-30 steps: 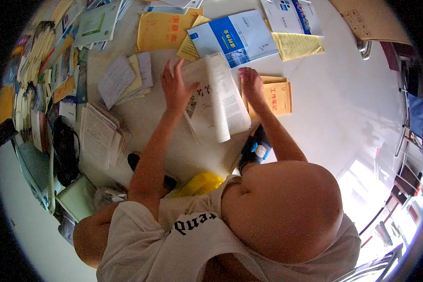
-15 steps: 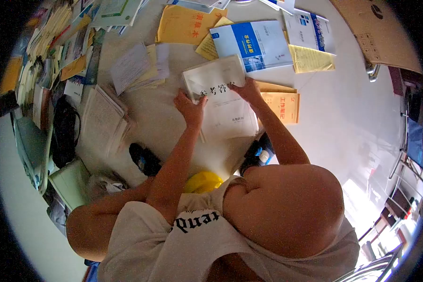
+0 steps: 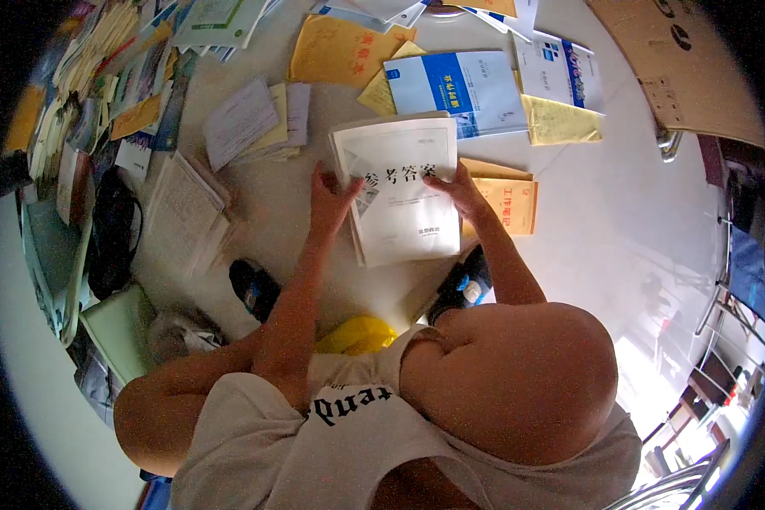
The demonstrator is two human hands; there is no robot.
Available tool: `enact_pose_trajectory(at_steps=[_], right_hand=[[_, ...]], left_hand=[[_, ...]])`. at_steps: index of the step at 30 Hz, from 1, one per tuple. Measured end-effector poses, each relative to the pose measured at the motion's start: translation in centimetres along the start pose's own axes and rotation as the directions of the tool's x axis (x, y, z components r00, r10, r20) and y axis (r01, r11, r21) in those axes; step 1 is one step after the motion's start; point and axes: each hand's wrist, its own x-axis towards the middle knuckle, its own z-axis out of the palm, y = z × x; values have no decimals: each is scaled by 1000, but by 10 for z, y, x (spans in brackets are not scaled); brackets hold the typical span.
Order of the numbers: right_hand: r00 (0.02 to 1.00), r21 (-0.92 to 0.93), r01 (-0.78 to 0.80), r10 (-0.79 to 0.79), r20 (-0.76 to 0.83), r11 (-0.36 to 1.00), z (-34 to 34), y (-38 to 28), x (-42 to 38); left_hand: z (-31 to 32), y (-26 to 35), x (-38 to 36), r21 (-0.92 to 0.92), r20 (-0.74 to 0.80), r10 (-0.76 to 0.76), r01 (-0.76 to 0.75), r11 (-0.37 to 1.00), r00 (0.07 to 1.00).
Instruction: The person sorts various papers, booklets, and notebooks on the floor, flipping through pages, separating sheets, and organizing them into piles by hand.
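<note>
Between my two hands is a white answer booklet (image 3: pixel 403 212) with large black Chinese characters on its cover; more paper edges show behind it at the top and left. My left hand (image 3: pixel 333 197) grips its left edge, thumb on the cover. My right hand (image 3: pixel 460 191) holds the right edge the same way, with its thumb beside the last character. The fingers under the booklet are hidden. Just beyond it lies a blue and white workbook (image 3: pixel 493 93). Right of my right hand are orange-brown notebooks (image 3: pixel 518 206).
Loose handwritten sheets (image 3: pixel 242 127) and a stack of papers (image 3: pixel 182 208) lie to the left. Piled books (image 3: pixel 131 76) fill the far left, near a black bag (image 3: pixel 114 229). A cardboard box (image 3: pixel 688 59) stands far right. A yellow bag (image 3: pixel 361 334) sits between my legs.
The booklet has turned more upright and flatter toward me, and its cover is more fully visible. Both hands have moved slightly, still gripping its sides. The view has shifted a little.
</note>
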Motion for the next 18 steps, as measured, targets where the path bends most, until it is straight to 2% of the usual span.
enact_pose_trajectory(at_steps=[1, 2, 3, 4, 5, 6, 7, 8, 9, 11, 12, 14, 15, 16, 17, 18], right_hand=[[999, 124, -36, 33, 31, 992, -2, 3, 0], [999, 123, -36, 32, 29, 992, -1, 2, -1], [993, 214, -119, 115, 31, 970, 2, 2, -2], [981, 302, -192, 189, 42, 934, 5, 0, 1], [983, 300, -181, 177, 42, 936, 8, -4, 5], [986, 227, -164, 161, 35, 960, 10, -2, 10], [990, 154, -143, 141, 26, 978, 11, 5, 19], [1000, 19, 13, -13, 13, 1000, 13, 25, 31], [998, 15, 47, -47, -29, 999, 21, 24, 28], [993, 8, 99, -98, -64, 995, 31, 22, 23], [989, 37, 122, -119, -86, 992, 39, 7, 14], [985, 71, 142, -134, -104, 987, 55, -41, -14], [982, -18, 179, -180, -52, 984, 62, -77, -28], [975, -104, 222, -223, 0, 970, 66, -95, -35], [928, -82, 372, -372, 8, 925, 68, -83, -35], [927, -80, 374, -374, 9, 924, 70, -94, -37]], left_hand=[[-3, 31, -4, -193, 165, -57, 89, 977, 985], [-7, 54, -9, -360, 332, -79, 204, 910, 940], [-11, 62, -12, -361, 333, -76, 201, 911, 940], [-17, 71, -12, -378, 426, -180, 355, 855, 887], [-20, 78, -12, -379, 517, -269, 498, 780, 813], [-16, 73, -15, -381, 513, -264, 492, 783, 817], [-9, 65, -18, -415, 436, -259, 448, 792, 862], [-4, 56, -22, -444, 360, -256, 406, 799, 897], [-5, 59, -26, -442, 359, -255, 404, 801, 898], [-10, 78, -26, -265, 259, -49, 119, 957, 965], [-16, 92, -25, -262, 256, -43, 112, 958, 966], [-30, 117, -25, -351, 268, -201, 290, 891, 942], [-38, 90, -9, -305, 261, -38, 120, 945, 964], [-43, 114, -11, -302, 256, -30, 110, 947, 966], [-52, 138, -21, -305, 187, 9, 50, 951, 982], [-57, 155, -27, -306, 117, 50, -12, 952, 992]])
